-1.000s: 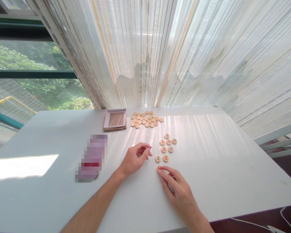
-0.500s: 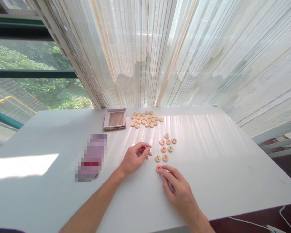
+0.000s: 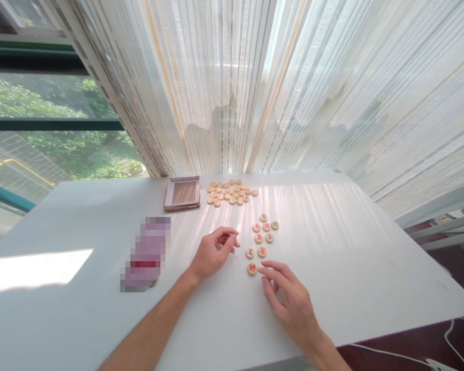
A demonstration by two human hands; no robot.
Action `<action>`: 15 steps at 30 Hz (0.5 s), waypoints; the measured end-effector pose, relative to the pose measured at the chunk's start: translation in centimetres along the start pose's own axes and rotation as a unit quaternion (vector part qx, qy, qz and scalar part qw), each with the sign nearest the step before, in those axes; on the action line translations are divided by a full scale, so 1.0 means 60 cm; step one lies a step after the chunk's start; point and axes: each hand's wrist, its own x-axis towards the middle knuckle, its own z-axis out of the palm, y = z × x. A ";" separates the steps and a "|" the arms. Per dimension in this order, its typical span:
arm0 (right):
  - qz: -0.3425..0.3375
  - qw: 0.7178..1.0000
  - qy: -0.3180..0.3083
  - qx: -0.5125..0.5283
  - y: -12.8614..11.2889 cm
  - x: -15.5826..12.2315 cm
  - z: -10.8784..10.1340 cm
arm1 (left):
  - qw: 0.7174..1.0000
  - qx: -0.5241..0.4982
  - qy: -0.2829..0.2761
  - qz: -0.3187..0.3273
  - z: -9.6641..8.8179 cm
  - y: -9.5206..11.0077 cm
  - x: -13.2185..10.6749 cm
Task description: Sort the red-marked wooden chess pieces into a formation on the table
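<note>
Just right of a round wooden xiangqi piece with a red character (image 3: pixel 252 268), my right hand (image 3: pixel 292 301) hovers with fingers bent and apart, holding nothing. My left hand (image 3: pixel 213 252) rests loosely curled to the left of the face-up pieces; nothing shows in its fingers, and thumb and index tips are close together. Above the red piece lie a black-marked piece (image 3: pixel 249 253) and a red-marked piece (image 3: pixel 262 251) side by side. Farther up is a loose group of several face-up pieces, among them a red one (image 3: pixel 259 238) and a black one (image 3: pixel 269 238).
Several mostly blank-side-up pieces (image 3: pixel 227 196) lie clustered at the back of the white table (image 3: pixel 351 268). A shallow open box (image 3: pixel 170 195) stands left of them. A blurred-out purple object (image 3: pixel 149 247) lies left of my left hand. Striped curtains (image 3: pixel 232 77) hang behind.
My right fingers have let go of the red-marked piece and drawn slightly right. The piece stays on the table. My left hand keeps nearly the same pose; the view has shifted a little.
</note>
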 end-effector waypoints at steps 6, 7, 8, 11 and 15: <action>-0.049 0.998 0.000 -0.043 0.009 0.141 -0.071 | 0.998 0.051 0.024 0.022 -0.007 0.002 0.001; -0.049 0.997 -0.015 -0.058 0.019 0.176 -0.077 | 0.997 0.073 0.026 0.030 -0.009 0.002 0.002; -0.052 0.995 -0.027 -0.076 0.030 0.212 -0.079 | 0.994 0.095 0.028 0.041 -0.011 0.001 0.003; -0.059 0.985 -0.088 -0.135 0.073 0.314 -0.066 | 0.984 0.152 0.040 0.081 -0.015 -0.002 0.005; -0.055 0.980 -0.118 -0.150 0.119 0.403 -0.028 | 0.975 0.187 0.049 0.105 -0.020 -0.004 0.008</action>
